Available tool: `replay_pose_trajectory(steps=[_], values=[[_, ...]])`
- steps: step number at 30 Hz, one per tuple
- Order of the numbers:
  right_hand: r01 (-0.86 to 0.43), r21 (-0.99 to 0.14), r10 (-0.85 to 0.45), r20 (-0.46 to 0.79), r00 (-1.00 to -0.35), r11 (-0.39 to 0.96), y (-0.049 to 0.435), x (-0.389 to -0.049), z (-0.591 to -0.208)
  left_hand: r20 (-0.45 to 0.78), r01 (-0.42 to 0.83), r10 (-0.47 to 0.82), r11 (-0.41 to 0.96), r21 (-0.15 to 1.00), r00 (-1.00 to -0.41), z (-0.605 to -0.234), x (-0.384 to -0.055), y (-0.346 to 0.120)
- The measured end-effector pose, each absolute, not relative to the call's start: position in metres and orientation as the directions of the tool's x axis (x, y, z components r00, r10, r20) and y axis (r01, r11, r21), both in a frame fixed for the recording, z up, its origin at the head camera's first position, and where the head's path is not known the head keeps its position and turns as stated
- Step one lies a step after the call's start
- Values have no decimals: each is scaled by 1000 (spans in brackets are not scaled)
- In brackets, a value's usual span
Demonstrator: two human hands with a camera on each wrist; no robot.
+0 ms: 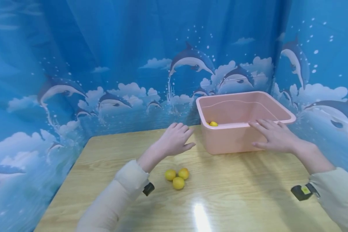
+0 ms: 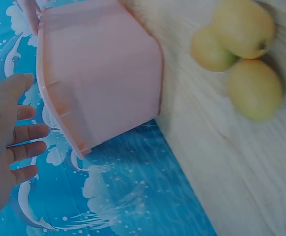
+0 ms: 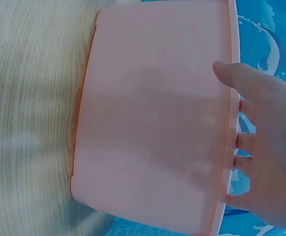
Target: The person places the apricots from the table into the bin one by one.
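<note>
A pink plastic bin (image 1: 230, 138) stands at the back right of the table, its opening facing up. My right hand (image 1: 274, 137) is at the bin's front rim, fingers extended over it and thumb along the outer wall; the right wrist view shows this hand (image 3: 268, 142) with fingertips right at the rim. Left of the bin, my left hand (image 1: 175, 140) is raised above the table with nothing in it, fingers loosely extended in the left wrist view. Three small round yellow fruits (image 1: 178, 183) lie clustered on the table, nearer than that hand. Inside the bin, yellow fruit (image 1: 213, 123) shows at the left corner.
The light wooden table (image 1: 119, 154) carries the bin and the cluster. Behind and beside it hangs a blue curtain (image 1: 127, 48) printed with dolphins and clouds, close to the bin's back and right side. Dark wrist devices (image 1: 303, 191) sit by both sleeve cuffs.
</note>
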State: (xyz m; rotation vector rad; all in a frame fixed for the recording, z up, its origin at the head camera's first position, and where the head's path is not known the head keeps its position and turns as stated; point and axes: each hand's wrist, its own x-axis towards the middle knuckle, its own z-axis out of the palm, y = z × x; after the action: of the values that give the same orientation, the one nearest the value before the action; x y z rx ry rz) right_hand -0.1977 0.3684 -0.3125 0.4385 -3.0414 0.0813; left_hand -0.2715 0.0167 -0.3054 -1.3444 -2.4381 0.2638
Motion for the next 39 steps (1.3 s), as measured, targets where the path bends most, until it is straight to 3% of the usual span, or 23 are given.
replay_pose_trajectory(steps=[14, 25, 39], values=[[-281, -45, -277, 86, -957, 959, 368, -198, -314, 207, 788, 875, 485, -380, -438, -340, -260, -14], [-282, -38, -278, 97, -956, 959, 369, -198, -316, 113, 797, 854, 515, -316, -507, -359, -258, -35], [-289, -26, -285, 104, -953, 957, 369, -199, -317, 4, 801, 840, 519, -299, -543, -383, -255, -54]])
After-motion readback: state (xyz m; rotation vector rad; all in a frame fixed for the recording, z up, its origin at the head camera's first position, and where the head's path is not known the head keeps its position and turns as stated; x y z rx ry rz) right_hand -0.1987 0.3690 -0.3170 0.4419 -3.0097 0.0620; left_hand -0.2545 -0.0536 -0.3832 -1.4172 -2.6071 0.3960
